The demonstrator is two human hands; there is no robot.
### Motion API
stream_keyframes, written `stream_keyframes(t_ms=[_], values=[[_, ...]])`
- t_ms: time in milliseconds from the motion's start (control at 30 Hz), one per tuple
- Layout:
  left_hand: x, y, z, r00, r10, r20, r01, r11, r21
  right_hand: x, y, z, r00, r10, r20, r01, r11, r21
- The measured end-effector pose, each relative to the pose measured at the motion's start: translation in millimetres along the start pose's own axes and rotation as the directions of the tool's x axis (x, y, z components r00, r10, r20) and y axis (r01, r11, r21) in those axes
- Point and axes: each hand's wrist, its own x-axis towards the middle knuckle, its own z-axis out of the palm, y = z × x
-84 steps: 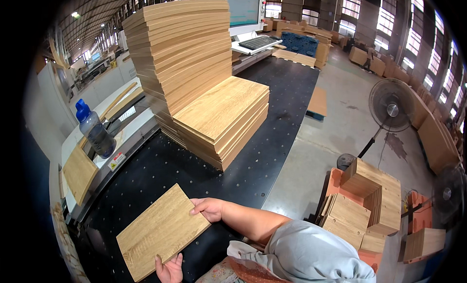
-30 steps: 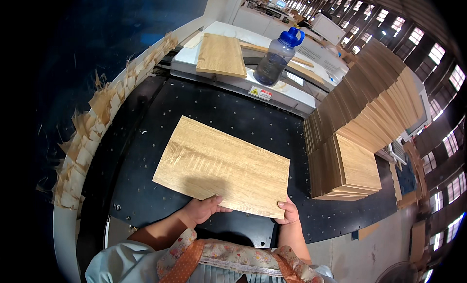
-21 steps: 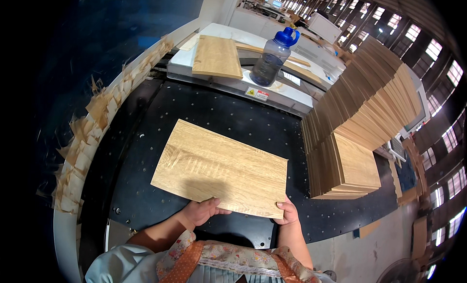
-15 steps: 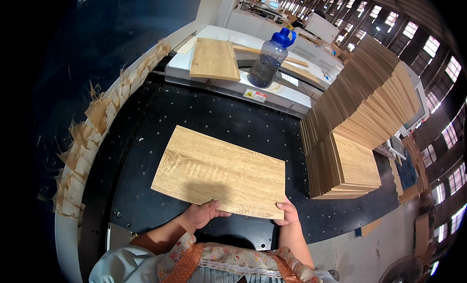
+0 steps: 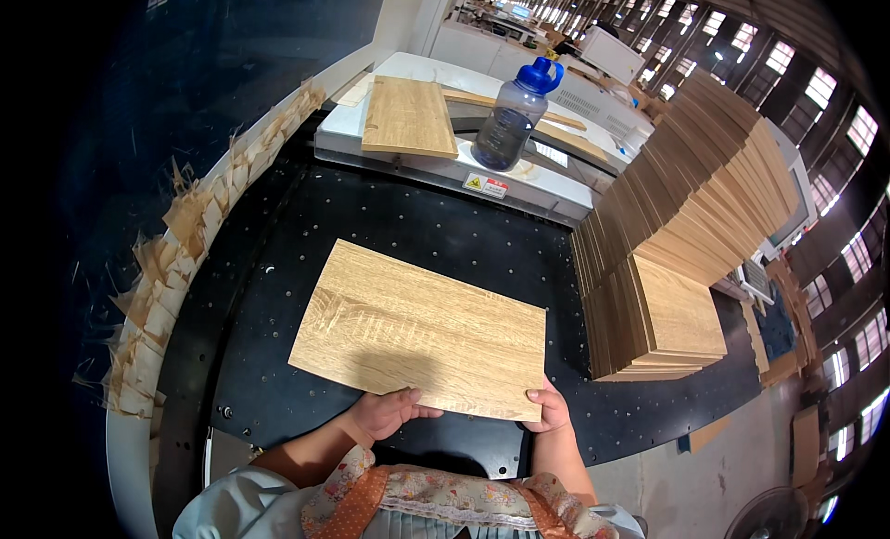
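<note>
The wood-grain board [image 5: 422,340] is in my two hands, over the near edge of the black table [image 5: 436,222], left of its near right corner. The table is the largest thing before me; toward its right edge rises the tall stack of boards [image 5: 681,201], well apart from the board I hold. To do this holding well, I judge that both ends should be supported evenly, with the weight on the fingers underneath and the thumbs only light, so the face does not get scratches and the free far corners do not sink. About my pose: both forearms come from below, and the left one slants inward more strongly. My left hand [image 5: 380,416] is at the middle of the board's near long side, thumb over the edge and fingers under it. My right hand [image 5: 553,409] is clamped on the board's near right corner, thumb flat on top; how its hidden fingers spread underneath, I cannot tell.
</note>
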Motion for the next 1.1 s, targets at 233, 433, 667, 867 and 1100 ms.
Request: stream_keyframes(t_ms=[233,433,667,867,1100], values=[[-1,3,4,0.998,0.052,0.044,-0.053,0.999,0.011,-1,-1,2,0.999,0.003,0.038,-0.003,1.000,-0.007],[-3,4,6,0.988,0.153,0.018,-0.154,0.980,0.124,-5,1,-6,0.995,0.009,0.098,-0.007,1.000,-0.021],[-3,8,17,0.993,0.090,-0.074,-0.084,0.993,0.081,-2,3,-6,0.997,-0.044,0.066,0.044,0.999,0.003],[-7,17,17,0.992,0.049,-0.115,-0.057,0.996,-0.070,32,-17,-15,0.958,-0.061,-0.279,0.048,0.997,-0.053],[-6,11,-2,0.993,0.090,-0.074,-0.100,0.983,-0.154,164,-61,-31,0.776,-0.562,0.286,0.006,-0.446,-0.895]])
